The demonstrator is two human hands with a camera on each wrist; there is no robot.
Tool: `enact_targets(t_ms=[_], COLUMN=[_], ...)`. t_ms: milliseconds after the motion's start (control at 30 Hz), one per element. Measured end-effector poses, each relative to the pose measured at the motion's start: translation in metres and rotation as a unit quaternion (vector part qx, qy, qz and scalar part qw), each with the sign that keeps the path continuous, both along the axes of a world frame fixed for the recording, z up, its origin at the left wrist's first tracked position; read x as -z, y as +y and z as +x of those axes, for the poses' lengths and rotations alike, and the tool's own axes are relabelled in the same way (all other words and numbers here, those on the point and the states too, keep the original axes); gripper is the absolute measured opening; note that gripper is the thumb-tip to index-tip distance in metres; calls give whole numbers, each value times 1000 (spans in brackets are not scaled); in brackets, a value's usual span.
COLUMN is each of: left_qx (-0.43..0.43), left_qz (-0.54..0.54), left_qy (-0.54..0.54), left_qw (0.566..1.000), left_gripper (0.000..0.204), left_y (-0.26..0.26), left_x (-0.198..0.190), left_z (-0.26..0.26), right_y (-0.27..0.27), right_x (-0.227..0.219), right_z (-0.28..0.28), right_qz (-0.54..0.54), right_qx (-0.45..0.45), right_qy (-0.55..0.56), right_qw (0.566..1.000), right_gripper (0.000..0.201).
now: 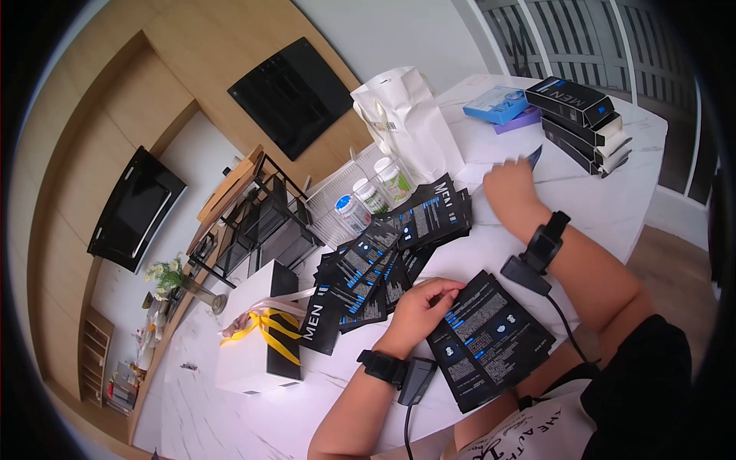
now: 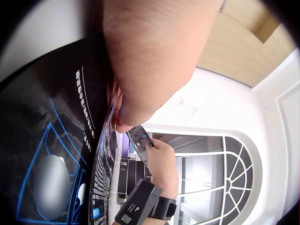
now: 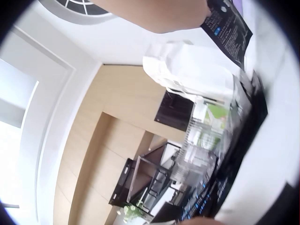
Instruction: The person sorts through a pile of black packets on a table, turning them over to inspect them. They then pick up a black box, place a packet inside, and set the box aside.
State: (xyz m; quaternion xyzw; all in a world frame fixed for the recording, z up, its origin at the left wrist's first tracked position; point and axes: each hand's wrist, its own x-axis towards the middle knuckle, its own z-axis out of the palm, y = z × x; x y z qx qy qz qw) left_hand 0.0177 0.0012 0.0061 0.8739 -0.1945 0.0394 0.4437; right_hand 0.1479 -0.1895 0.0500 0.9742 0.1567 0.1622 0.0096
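Several flat black packets (image 1: 498, 345) with white and blue print lie stacked above the person's lap. The left hand (image 1: 420, 313) grips their upper left edge; its wrist view shows the thumb side of that hand (image 2: 150, 61) against the packets (image 2: 42, 112). Farther off, over the right part of the table, the right hand (image 1: 512, 195) holds one black packet (image 1: 534, 158), mostly hidden by the hand in the head view. In the right wrist view this packet (image 3: 228, 33) hangs from the fingers. A spread pile of similar packets (image 1: 364, 264) lies left of both hands.
Black boxes (image 1: 571, 103) and a blue box (image 1: 497, 104) stand at the table's far right. Behind the pile are a white paper bag (image 1: 410, 126), a wire basket (image 1: 326, 211) and bottles (image 1: 368, 195). A white box with yellow ribbon (image 1: 264, 337) sits at left.
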Motion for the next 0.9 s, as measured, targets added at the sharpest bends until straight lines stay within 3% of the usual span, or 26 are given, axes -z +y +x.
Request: enact_targets(t_ms=[67, 100, 133, 167, 200, 233, 267, 300, 367, 400, 433, 467, 533, 567, 633, 700, 833, 900], left_qx=[2, 3, 3, 2, 3, -32, -68, -69, -94, -89, -89, -146, -228, -229, -222, -216, -246, -239], left_qz=[-1, -3, -9, -15, -14, -107, -199, -197, -320, -340, -341, -328, -309, -310, -315, -299, -263, -263], left_qy=[15, 14, 23, 31, 29, 53, 76, 76, 59, 57, 58, 46, -30, -29, -179, -190, -198, -201], left_qw=[1000, 1000, 1000, 999, 999, 992, 975, 975, 941, 934, 934, 932, 923, 922, 905, 910, 912, 913], left_gripper=[16, 16, 20, 25, 25, 31, 39, 39, 41, 32, 32, 29, 24, 24, 19, 20, 18, 20], left_y=[-1, 1, 4, 5, 3, -1, -2, -1, 6, 10, 12, 14, 10, 12, 18, 16, 15, 11], left_x=[-1, 1, 5, 6, 5, 3, 1, 2, 6, 7, 7, 7, 3, 6, 14, 8, 9, 2], left_z=[0, 1, 4, 5, 4, 2, 0, 1, 3, 5, 5, 4, 1, 4, 11, 10, 12, 7], right_y=[-13, -14, -14, -13, -6, 2, 14, 26, 40, 43, 44, 42, 37, 36, 38, 39, 39, 41], right_x=[-11, -15, -18, -20, -18, -17, -10, -1, 12, 13, 10, 5, -1, -2, -1, -6, -6, -5], right_z=[8, 11, 15, 17, 14, 6, 1, -4, -16, -25, -32, -38, -41, -41, -43, -46, -47, -45], right_qz=[48, 46, 209, 363, 436, 515, 559, 597, 549, 534, 518, 505, 486, 467, 477, 499, 486, 455], right_qx=[27, 28, -82, -189, -254, -272, -307, -339, -428, -452, -476, -472, -482, -492, -491, -547, -543, -554], right_qy=[-203, -205, -278, -339, -282, -137, -63, 12, 80, 102, 124, 185, 180, 173, 140, 60, -5, -115], right_qw=[978, 977, 934, 847, 816, 801, 768, 727, 714, 707, 700, 698, 707, 714, 715, 669, 685, 688], right_gripper=[19, 19, 19, 20, 21, 21, 21, 22, 24, 25, 26, 27, 27, 26, 23, 19, 16, 16])
